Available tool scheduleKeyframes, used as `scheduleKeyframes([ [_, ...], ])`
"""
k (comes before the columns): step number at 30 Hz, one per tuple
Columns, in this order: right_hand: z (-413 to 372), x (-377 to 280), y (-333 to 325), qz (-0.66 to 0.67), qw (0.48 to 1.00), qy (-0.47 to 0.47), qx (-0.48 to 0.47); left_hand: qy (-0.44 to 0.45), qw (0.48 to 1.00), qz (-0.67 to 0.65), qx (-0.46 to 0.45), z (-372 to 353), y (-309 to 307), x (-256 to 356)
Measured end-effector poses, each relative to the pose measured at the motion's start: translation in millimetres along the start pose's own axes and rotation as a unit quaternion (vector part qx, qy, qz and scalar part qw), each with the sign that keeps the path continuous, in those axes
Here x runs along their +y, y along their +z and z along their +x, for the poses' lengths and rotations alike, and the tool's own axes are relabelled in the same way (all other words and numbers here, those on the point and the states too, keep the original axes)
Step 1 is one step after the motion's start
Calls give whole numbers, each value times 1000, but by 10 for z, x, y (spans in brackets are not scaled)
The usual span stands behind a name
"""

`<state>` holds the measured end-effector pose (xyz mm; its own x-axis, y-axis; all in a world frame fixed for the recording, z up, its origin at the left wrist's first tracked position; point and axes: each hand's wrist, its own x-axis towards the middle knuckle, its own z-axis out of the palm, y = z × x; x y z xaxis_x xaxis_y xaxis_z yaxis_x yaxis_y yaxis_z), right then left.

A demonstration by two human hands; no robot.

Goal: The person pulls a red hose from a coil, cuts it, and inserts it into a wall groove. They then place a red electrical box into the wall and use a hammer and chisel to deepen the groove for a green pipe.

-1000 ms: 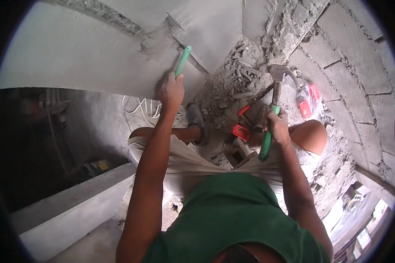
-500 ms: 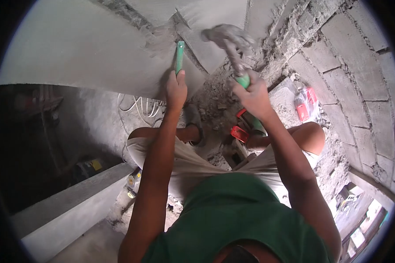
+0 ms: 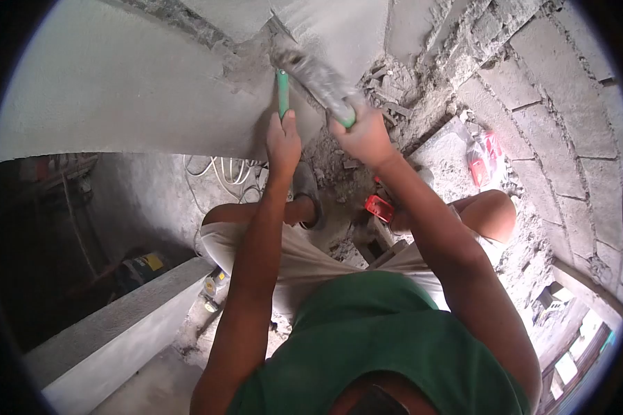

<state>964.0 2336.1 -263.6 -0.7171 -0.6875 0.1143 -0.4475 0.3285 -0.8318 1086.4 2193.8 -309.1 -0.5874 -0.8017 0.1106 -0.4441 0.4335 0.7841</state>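
Note:
My left hand (image 3: 284, 142) is closed around the lower part of a slim green tool (image 3: 283, 93) with a small round hole near its top end. That tool stands upright against the grey plastered wall (image 3: 208, 97), close to a chipped groove. In my right hand (image 3: 367, 138) is a hammer (image 3: 322, 81) with a green grip, smeared by motion. Its head overlaps the top end of the green tool in this view. My fingers are wrapped tightly round the hammer's grip.
Rubble (image 3: 394, 86) lies along the wall's foot. Bare block wall (image 3: 547, 117) rises at right, near a bag with red items (image 3: 481, 162). A red-framed object (image 3: 379, 209) is between my legs. Coiled white cable (image 3: 228, 169) lies at left, above a concrete ledge (image 3: 118, 325).
My right hand has swung the hammer left, bringing its head from over the rubble to the top of the green tool. My left hand has barely moved.

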Motion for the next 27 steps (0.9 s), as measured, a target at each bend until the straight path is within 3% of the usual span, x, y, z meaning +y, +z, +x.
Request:
scheduleKeyframes([
  [2, 155, 274, 119, -70, 991, 73, -87, 26, 999, 16, 19, -22, 25, -18],
  [3, 103, 330, 91, -69, 991, 76, -81, 31, 999, 17, 16, -63, 83, -71],
  [5, 36, 402, 1, -81, 990, 106, -44, 63, 985, 163, -12, -232, 326, -358],
  [7, -204, 567, -87, -47, 995, 90, -7, 208, 925, 285, -141, -779, 603, -886],
  [11, -581, 852, -400, 21, 987, 160, -9, 169, 929, 278, -177, -892, 623, -725],
  [13, -636, 863, -516, 31, 987, 158, -4, 119, 968, 216, -48, -497, 415, -358],
  [14, -677, 869, -519, 65, 983, 171, 0, 122, 968, 217, -40, -383, 366, -302],
  [16, -721, 780, -522, 120, 971, 205, -3, 129, 971, 187, 79, -234, 256, -223],
  [19, -737, 765, -495, 107, 984, 145, -3, 99, 973, 200, 53, -192, 176, -172],
  [22, -748, 703, -502, 86, 987, 139, -14, 129, 973, 179, 73, -223, 171, -245],
  [27, -712, 581, -411, 137, 981, 134, -14, 75, 977, 182, 81, -160, 118, -177],
])
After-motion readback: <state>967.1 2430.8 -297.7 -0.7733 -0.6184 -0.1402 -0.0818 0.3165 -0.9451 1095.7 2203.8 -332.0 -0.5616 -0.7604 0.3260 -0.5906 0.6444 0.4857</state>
